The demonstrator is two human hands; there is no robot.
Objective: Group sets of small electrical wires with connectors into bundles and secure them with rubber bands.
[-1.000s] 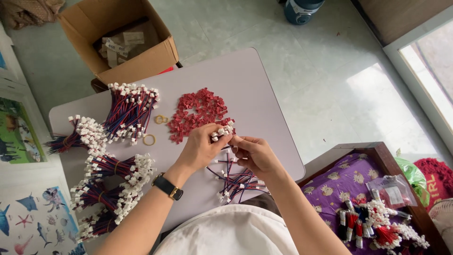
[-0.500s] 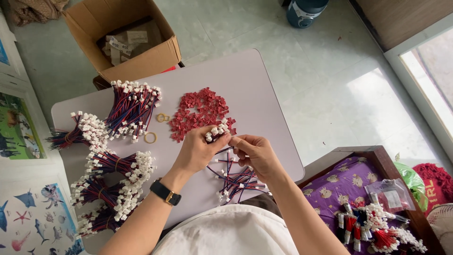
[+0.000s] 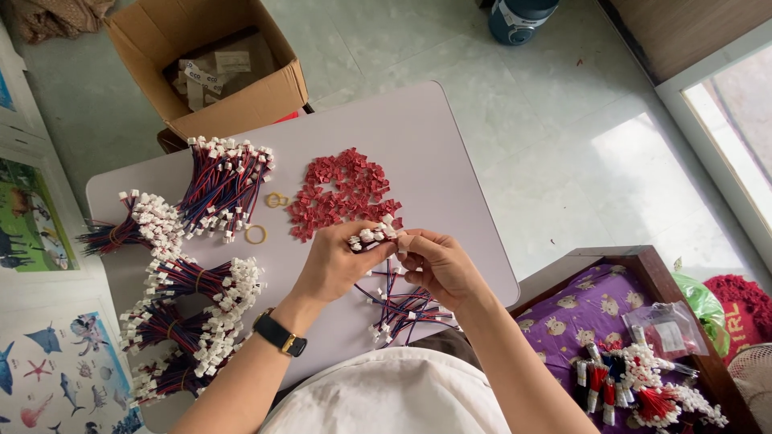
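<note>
Lying nearest the body, loose red-and-blue wire leads with white plugs [image 3: 402, 309] sprawl on the pale lilac table [image 3: 450, 153] beneath both wrists. Above them the left hand [image 3: 334, 261], black watch [image 3: 280, 333] on its wrist, closes round a small cluster of white plastic connectors [image 3: 371, 234], while the right hand [image 3: 438, 265] pinches the cluster's end with curled fingers. Tied wire bundles [image 3: 201, 297] crowd the left side, a heap of small red plastic housings [image 3: 342, 193] lies beyond, then an open cardboard box [image 3: 205, 68]; the fingertips hide what they grip
</note>
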